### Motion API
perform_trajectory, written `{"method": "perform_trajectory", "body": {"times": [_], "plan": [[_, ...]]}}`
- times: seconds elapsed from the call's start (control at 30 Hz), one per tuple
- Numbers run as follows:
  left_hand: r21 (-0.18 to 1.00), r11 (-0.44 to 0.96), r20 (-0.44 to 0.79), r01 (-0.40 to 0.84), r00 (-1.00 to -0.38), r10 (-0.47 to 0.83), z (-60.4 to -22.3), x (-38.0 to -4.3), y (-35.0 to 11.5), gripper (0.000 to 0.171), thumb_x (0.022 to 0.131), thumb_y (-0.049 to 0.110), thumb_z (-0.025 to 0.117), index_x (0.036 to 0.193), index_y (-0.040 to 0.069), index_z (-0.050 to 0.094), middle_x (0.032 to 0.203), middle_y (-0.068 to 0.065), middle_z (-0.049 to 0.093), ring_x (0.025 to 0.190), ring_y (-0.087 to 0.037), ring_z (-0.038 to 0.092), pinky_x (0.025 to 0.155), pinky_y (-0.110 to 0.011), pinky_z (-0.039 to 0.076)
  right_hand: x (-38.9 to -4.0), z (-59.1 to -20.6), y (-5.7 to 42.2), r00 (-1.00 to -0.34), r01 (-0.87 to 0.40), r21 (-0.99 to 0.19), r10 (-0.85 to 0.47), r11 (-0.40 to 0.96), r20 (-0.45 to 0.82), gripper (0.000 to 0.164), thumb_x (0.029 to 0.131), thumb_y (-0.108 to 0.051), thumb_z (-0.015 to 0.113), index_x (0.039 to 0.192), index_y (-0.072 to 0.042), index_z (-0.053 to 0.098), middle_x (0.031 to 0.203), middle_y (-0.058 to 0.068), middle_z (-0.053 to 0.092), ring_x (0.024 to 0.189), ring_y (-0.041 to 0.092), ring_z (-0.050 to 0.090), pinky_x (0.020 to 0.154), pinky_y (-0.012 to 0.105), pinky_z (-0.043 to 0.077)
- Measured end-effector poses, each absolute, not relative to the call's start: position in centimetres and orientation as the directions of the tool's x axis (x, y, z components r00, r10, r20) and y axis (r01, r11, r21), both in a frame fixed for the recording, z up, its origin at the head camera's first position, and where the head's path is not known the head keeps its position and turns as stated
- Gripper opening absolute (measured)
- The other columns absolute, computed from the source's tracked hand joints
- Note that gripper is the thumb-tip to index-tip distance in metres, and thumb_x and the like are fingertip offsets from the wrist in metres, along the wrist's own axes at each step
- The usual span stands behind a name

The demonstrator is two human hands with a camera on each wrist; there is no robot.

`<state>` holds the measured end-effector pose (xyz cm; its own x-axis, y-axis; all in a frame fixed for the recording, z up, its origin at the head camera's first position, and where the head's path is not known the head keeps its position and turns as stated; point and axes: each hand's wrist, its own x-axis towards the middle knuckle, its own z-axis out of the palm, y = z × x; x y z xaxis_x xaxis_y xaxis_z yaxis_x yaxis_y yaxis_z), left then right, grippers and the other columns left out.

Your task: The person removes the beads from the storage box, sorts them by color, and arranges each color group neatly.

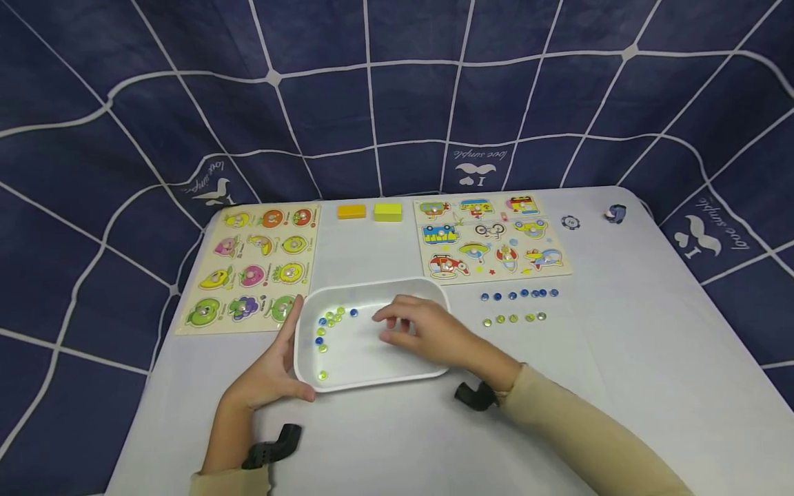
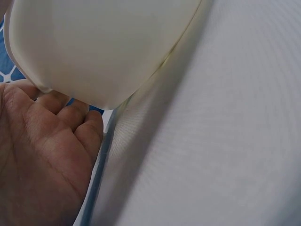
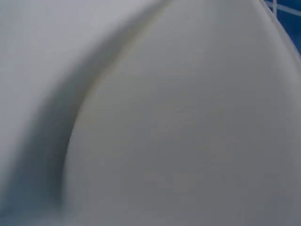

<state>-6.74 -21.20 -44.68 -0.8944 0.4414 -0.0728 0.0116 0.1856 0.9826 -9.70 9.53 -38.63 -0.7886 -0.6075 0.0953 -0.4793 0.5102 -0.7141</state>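
Lying in tray [image 1: 366, 362], L of R hand [image 1: 418, 331]: beads [image 1: 331, 322].

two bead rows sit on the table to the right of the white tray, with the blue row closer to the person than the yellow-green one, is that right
Not quite: the order of the rows is wrong. The head view shows the yellow-green row closer to the person and the blue row farther away. Both do sit on the table to the right of the white tray.
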Motion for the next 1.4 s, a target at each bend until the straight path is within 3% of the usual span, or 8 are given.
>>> {"method": "perform_trajectory", "body": {"times": [0.2,0.37,0.57,0.83,1.07,1.23,1.4], "plan": [[0.985,0.169,-0.046,0.038,-0.883,0.467,-44.8,-6.7,-21.3,0.147,0.05,0.009,0.093,0.149,0.038,-0.011,0.16,0.009,-0.009,0.147,-0.03,-0.006,0.104,-0.011,0.03,-9.7,-40.9,3.4,-0.675,-0.558,-0.643,-0.738,0.525,-0.017,0.033,0.087,-0.034,0.066,0.118,-0.02,0.064,0.087,-0.015,0.056,0.071,0.0,0.049,0.067,0.012,0.043],[0.985,0.161,-0.03,0.056,-0.873,0.487,-44.9,-6.8,-21.5,0.146,0.051,0.012,0.093,0.15,0.036,-0.012,0.16,0.01,-0.009,0.148,-0.026,-0.007,0.105,-0.011,0.029,-10.0,-41.9,1.1,-0.622,-0.574,-0.625,-0.778,0.528,-0.086,0.033,0.085,-0.031,0.07,0.117,-0.021,0.066,0.083,-0.014,0.055,0.076,0.001,0.05,0.069,0.012,0.041],[0.982,0.179,-0.03,0.065,-0.875,0.484,-44.7,-6.8,-21.5,0.146,0.051,0.009,0.092,0.15,0.035,-0.011,0.16,0.009,-0.011,0.148,-0.024,-0.009,0.104,-0.008,0.026,-10.4,-42.3,0.2,-0.564,-0.567,-0.649,-0.813,0.508,-0.144,0.028,0.084,-0.027,0.071,0.111,-0.023,0.069,0.079,-0.014,0.056,0.075,-0.001,0.051,0.07,0.011,0.041],[0.983,0.171,-0.033,0.059,-0.872,0.488,-44.8,-6.7,-21.5,0.144,0.053,0.016,0.093,0.15,0.036,-0.011,0.159,0.011,-0.01,0.148,-0.024,-0.009,0.105,-0.007,0.025,-10.2,-42.4,0.0,-0.553,-0.566,-0.642,-0.816,0.517,-0.169,0.02,0.083,-0.025,0.072,0.103,-0.024,0.073,0.077,-0.015,0.056,0.071,-0.003,0.049,0.068,0.012,0.04],[0.98,0.187,-0.034,0.064,-0.877,0.479,-44.6,-6.7,-21.4,0.145,0.051,0.013,0.093,0.15,0.036,-0.011,0.159,0.011,-0.01,0.148,-0.024,-0.01,0.104,-0.006,0.024,-10.3,-42.8,-0.2,-0.455,-0.646,-0.634,-0.881,0.426,-0.129,0.018,0.083,-0.023,0.072,0.102,-0.023,0.074,0.081,-0.016,0.062,0.072,-0.005,0.049,0.066,0.007,0.04],[0.986,0.16,-0.032,0.053,-0.871,0.491,-44.7,-6.6,-21.5,0.144,0.052,0.017,0.093,0.15,0.036,-0.011,0.159,0.011,-0.011,0.148,-0.024,-0.01,0.105,-0.007,0.024,-10.3,-42.8,-0.1,-0.517,-0.598,-0.659,-0.848,0.456,-0.118,0.012,0.086,-0.025,0.069,0.097,-0.021,0.069,0.08,-0.015,0.058,0.073,-0.005,0.049,0.069,0.008,0.041],[0.986,0.157,-0.026,0.06,-0.868,0.495,-44.7,-6.7,-21.5,0.143,0.053,0.016,0.092,0.15,0.036,-0.012,0.16,0.008,-0.011,0.147,-0.029,-0.008,0.105,-0.01,0.029,-10.1,-41.4,0.9,-0.601,-0.61,-0.665,-0.798,0.432,0.033,0.016,0.088,-0.033,0.066,0.101,-0.024,0.065,0.084,-0.014,0.053,0.071,-0.002,0.046,0.067,0.008,0.041]]}}
